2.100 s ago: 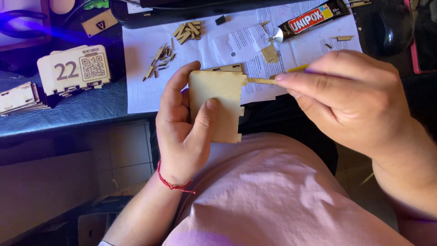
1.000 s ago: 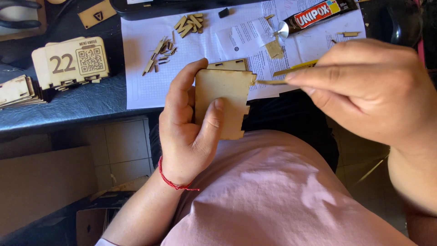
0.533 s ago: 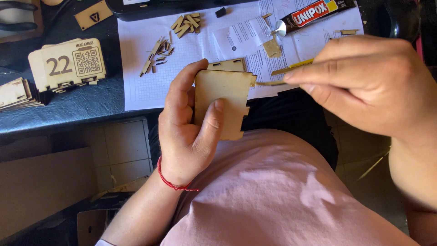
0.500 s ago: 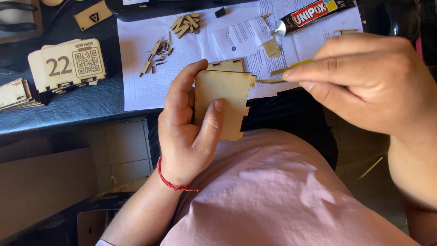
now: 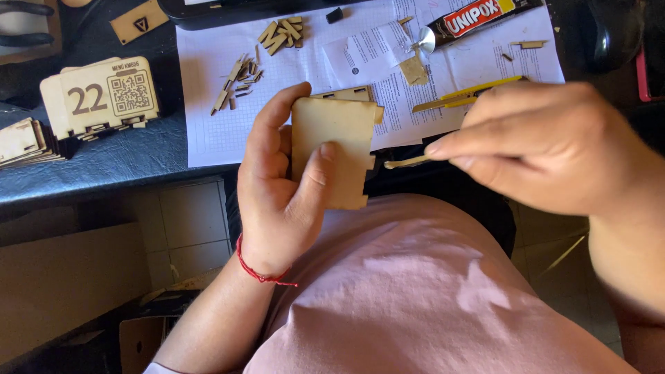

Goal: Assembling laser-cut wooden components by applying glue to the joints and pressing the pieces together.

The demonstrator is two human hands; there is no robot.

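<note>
My left hand (image 5: 280, 197) grips a flat, notched wooden panel (image 5: 334, 145), thumb across its front, held upright above my lap. A second notched wooden piece sits behind its top edge. My right hand (image 5: 547, 149) pinches a thin wooden stick (image 5: 405, 163) whose tip points at the panel's right edge, a short gap away. A red string bracelet circles my left wrist.
On the dark table lies a white paper sheet (image 5: 208, 104) with small wooden bits (image 5: 277, 33), a glue tube (image 5: 471, 17) and a yellow stick (image 5: 478, 88). At the left stand a finished wooden number plaque (image 5: 104, 93) and a stack of panels (image 5: 21, 142).
My right hand has drawn the stick down and slightly away from the panel's upper right edge. The left hand keeps the panel in the same grip.
</note>
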